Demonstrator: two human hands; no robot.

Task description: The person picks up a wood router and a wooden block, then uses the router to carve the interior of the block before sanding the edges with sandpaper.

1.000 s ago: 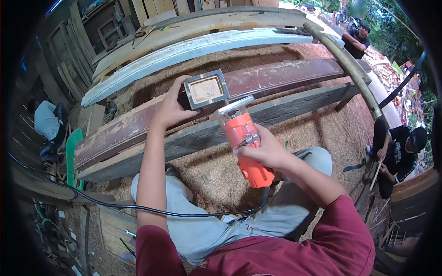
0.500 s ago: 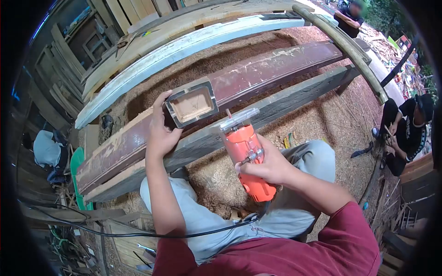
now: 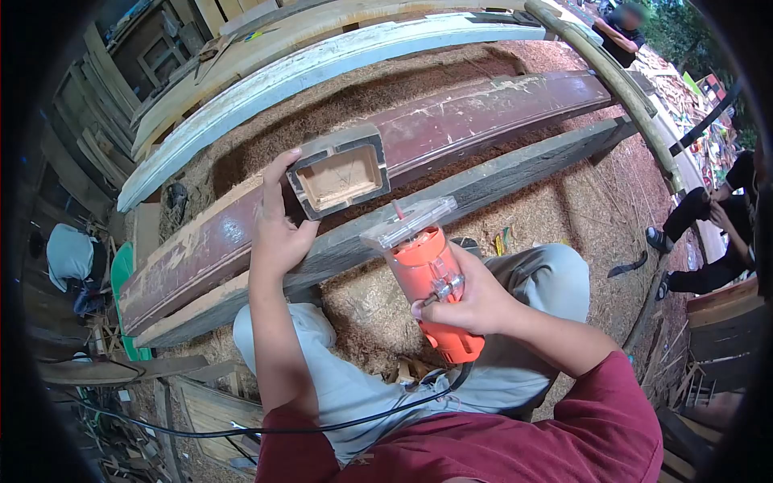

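Note:
My left hand (image 3: 278, 225) grips the left edge of a small square grey frame (image 3: 338, 171) with a recessed wooden panel, resting it on a long reddish-brown beam (image 3: 451, 121). My right hand (image 3: 467, 302) is wrapped around an orange trim router (image 3: 427, 278), tilted with its clear base plate (image 3: 409, 222) pointing up toward the frame, a short gap below it. The router's black cord (image 3: 322, 423) trails off past my lap to the left.
A dark grey plank (image 3: 499, 177) lies in front of the reddish beam, pale planks (image 3: 322, 64) behind it. Sawdust covers the ground. Two other people sit at the right (image 3: 708, 233) and far top right (image 3: 620, 32). Stacked timber and scrap stand at the left.
The frame has come down from mid-air onto the reddish beam, with my left hand still on it. The router has shifted slightly lower and closer to me.

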